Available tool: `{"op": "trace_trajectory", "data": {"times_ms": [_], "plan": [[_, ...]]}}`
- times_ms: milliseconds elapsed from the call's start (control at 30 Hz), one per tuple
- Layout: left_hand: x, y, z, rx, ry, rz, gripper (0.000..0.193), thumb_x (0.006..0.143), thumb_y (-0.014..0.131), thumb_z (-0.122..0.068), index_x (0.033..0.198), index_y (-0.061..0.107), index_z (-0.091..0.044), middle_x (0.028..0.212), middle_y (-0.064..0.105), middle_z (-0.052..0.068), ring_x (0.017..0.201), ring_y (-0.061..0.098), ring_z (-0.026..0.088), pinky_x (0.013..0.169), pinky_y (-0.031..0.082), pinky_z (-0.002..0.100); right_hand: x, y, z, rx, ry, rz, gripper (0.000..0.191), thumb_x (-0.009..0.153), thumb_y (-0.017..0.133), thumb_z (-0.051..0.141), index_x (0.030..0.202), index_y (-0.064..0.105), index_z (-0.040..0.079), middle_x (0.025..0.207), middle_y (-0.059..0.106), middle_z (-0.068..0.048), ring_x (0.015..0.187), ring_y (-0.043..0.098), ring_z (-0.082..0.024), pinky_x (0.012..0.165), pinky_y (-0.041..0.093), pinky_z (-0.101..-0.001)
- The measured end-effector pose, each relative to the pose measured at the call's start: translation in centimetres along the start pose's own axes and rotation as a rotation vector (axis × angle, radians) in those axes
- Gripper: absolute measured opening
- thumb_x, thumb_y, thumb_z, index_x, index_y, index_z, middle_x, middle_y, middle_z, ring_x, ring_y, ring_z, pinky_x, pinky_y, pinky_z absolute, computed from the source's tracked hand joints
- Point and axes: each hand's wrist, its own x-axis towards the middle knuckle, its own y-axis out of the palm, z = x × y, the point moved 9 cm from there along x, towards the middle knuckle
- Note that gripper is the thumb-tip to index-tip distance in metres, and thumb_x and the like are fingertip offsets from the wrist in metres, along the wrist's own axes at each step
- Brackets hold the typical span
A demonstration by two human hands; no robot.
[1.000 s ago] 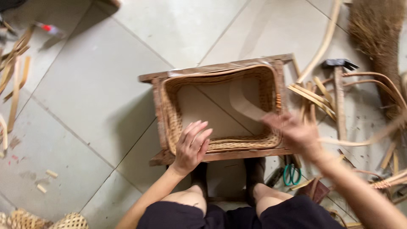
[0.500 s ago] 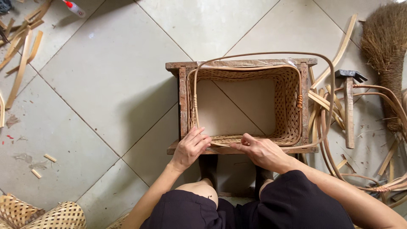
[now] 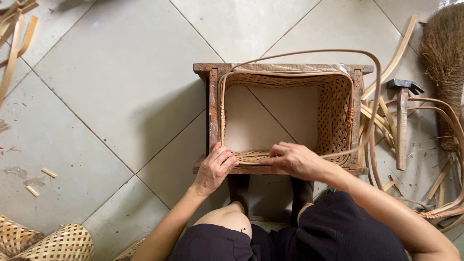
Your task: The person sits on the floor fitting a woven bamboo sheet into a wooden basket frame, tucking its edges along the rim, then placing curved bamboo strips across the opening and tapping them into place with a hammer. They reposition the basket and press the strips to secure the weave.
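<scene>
A rectangular woven basket (image 3: pixel 333 111) with open lattice walls sits inside a rough wooden frame (image 3: pixel 211 104) on the pale tiled floor (image 3: pixel 121 87). The frame's planks are dark, worn and square-cut.

The left hand (image 3: pixel 215 169) rests on the near rail of the frame at its left corner, fingers curled down over the edge and thumb pressed to the basket's rim; it grips the rail and rim together. Just to its right, the right hand (image 3: pixel 295 159) lies on the same near rim, fingers bent and pinching a long, smooth, pale cane strip (image 3: pixel 309 51). From that hand the strip runs right, curves up past the frame's far right corner, arcs over the far rail and comes down along the basket's left wall, forming a large springy loop.

Beyond the right hand, to its right on the floor, lie loose flat cane strips (image 3: pixel 377 116), a hammer (image 3: pixel 402 121) with a wooden handle, and a bristly broom (image 3: pixel 444 53). Well left of the left hand, a finished lattice basket (image 3: pixel 58 244) lies at the picture's bottom edge, with small offcuts (image 3: pixel 41 176) scattered near it.
</scene>
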Motion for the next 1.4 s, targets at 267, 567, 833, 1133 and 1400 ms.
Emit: {"op": "trace_trajectory", "data": {"times_ms": [267, 567, 833, 1133, 1400], "plan": [[-0.1, 0.4, -0.9, 0.072, 0.056, 0.056, 0.061, 0.085, 0.074, -0.057, 0.108, 0.063, -0.001, 0.109, 0.061, 0.014, 0.118, 0.056, 0.031, 0.118, 0.035, 0.048, 0.3, 2.7, -5.0, 0.467, 0.057, 0.182, 0.042, 0.090, 0.062, 0.007, 0.132, 0.067, 0.006, 0.131, 0.071, -0.015, 0.112, 0.072, -0.032, 0.095, 0.059, -0.0392], [-0.9, 2.3, -0.2, 0.167, 0.033, 0.102, 0.067, 0.073, 0.085, -0.055, 0.111, 0.065, -0.004, 0.107, 0.063, 0.009, 0.118, 0.058, 0.027, 0.123, 0.035, 0.046, 0.4, 4.0, -5.4, 0.507, 0.159, 0.260, 0.038, 0.093, 0.066, 0.014, 0.131, 0.068, 0.010, 0.120, 0.075, -0.013, 0.102, 0.075, -0.030, 0.087, 0.060, -0.0385], [-1.8, 2.9, -0.2, 0.227, 0.077, 0.109, 0.056, 0.076, 0.080, -0.058, 0.100, 0.068, -0.009, 0.099, 0.063, 0.003, 0.109, 0.059, 0.021, 0.113, 0.040, 0.046, -0.2, 6.1, -6.1, 0.643, 0.186, 0.304, 0.041, 0.095, 0.065, 0.018, 0.136, 0.065, 0.011, 0.127, 0.073, -0.011, 0.111, 0.073, -0.027, 0.094, 0.057, -0.0380], [-1.8, 2.6, -0.8, 0.245, 0.093, 0.107, 0.048, 0.078, 0.078, -0.057, 0.090, 0.064, -0.012, 0.094, 0.062, 0.002, 0.104, 0.059, 0.021, 0.098, 0.041, 0.043, -5.2, -6.6, -8.0, 0.081, 0.267, -0.413, 0.027, 0.085, 0.069, 0.001, 0.110, 0.076, 0.009, 0.107, 0.072, -0.011, 0.103, 0.067, -0.031, 0.092, 0.055, -0.0422], [-1.6, 2.2, -1.3, 0.235, 0.088, 0.098, 0.051, 0.071, 0.081, -0.054, 0.095, 0.067, -0.011, 0.096, 0.063, 0.000, 0.104, 0.059, 0.020, 0.098, 0.042, 0.044, -16.5, -13.3, -19.8, 0.027, 1.204, -0.360, 0.025, 0.107, 0.061, 0.021, 0.117, 0.058, -0.002, 0.097, 0.073, -0.021, 0.075, 0.070, -0.023, 0.069, 0.059, -0.0398]]}}
